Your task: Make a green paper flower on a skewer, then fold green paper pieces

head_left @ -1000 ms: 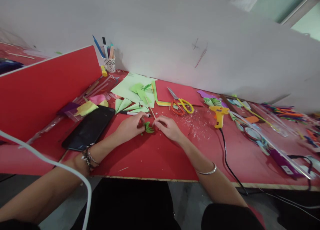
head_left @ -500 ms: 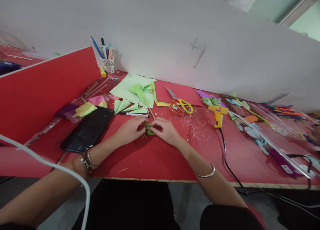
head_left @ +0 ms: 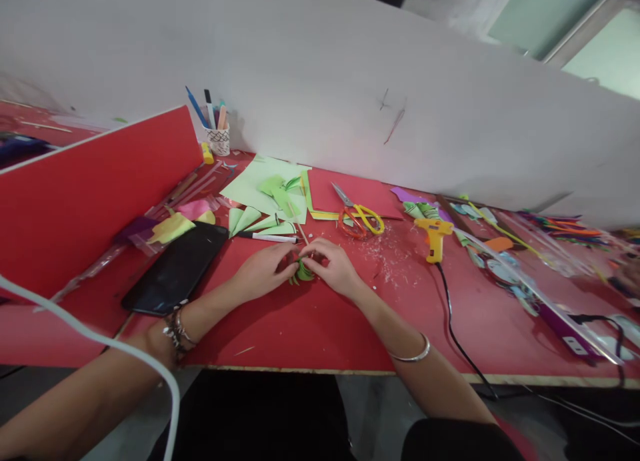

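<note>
Close together over the red tabletop, my left hand and my right hand both have their fingers closed on a small green paper piece. Its lower edge splits into curled strips; the fingertips hide its upper part. From behind the fingers a thin stick runs up toward green paper cutouts; whether a hand grips it I cannot tell. Just beyond my left hand lie a white marker with a black cap and folded pale green paper pieces.
Scissors lie partly on red paper sheets. A yellow glue gun trails a black cord at right. A black phone is left of my hands. Behind it stand a red board and a pen cup.
My fingers have shifted slightly around the green paper piece, and more of its curled strips show below them. The whole view has tipped a little, so the table sits lower.
</note>
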A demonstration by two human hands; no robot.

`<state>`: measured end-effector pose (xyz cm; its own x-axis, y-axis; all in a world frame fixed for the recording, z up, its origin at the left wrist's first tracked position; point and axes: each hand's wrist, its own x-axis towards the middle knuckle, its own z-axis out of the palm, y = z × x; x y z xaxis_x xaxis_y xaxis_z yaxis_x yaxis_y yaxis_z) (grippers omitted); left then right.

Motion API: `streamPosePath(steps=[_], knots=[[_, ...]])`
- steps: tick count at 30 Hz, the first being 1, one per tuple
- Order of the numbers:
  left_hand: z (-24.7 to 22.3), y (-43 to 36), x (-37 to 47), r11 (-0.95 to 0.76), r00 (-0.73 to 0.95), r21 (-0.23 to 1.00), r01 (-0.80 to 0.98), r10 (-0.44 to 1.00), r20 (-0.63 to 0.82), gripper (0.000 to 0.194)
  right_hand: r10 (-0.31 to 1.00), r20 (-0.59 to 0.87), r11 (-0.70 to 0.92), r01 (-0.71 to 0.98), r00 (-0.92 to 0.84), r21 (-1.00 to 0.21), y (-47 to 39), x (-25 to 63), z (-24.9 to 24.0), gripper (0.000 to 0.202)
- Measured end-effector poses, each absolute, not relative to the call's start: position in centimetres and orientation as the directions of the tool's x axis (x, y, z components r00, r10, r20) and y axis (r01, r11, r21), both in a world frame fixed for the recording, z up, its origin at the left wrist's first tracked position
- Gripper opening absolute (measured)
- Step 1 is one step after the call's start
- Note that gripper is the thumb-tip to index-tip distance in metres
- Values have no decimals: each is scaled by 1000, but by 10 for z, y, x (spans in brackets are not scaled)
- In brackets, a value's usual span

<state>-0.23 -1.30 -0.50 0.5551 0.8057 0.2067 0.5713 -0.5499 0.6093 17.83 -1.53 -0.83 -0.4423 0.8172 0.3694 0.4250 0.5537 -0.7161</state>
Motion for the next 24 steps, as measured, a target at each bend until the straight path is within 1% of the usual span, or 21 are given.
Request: streamPosePath(steps=[5,7,9,10,12,15,16,17,22,24], knots=[[-7,-9,-5,-525,506,621,583,832,228,27,825,321,525,423,-465,-739,-14,179,-9,16],[-5,-7,-7,-509,472,606,612,849,237,28,832,308,513,424,-462,-747,-14,179,-8,17],[-2,-5,-10,-502,455,563,656,859,235,28,844,299,493,424,-446,-760,-14,180,-8,17],[-1,-4,-11,-510,457,522,683,857,238,28,851,299,484,423,-432,-766,-13,180,-9,17],[3,-1,-14,-549,482,397,735,836,263,33,866,309,466,412,-394,-783,-12,181,-10,16],[7,9,-17,-610,552,185,771,784,282,57,889,311,426,361,-336,-830,-9,182,-14,15],[8,14,-17,-614,565,134,778,777,278,61,897,304,408,340,-320,-847,-8,182,-15,16],[8,20,-17,-607,566,93,789,777,275,60,905,295,389,319,-306,-864,-7,182,-16,16],[7,44,-5,-536,553,-141,832,789,268,46,952,236,272,183,-197,-945,-2,183,-21,15],[7,49,2,-511,540,-176,841,802,254,44,967,210,228,127,-142,-965,-1,182,-21,15]])
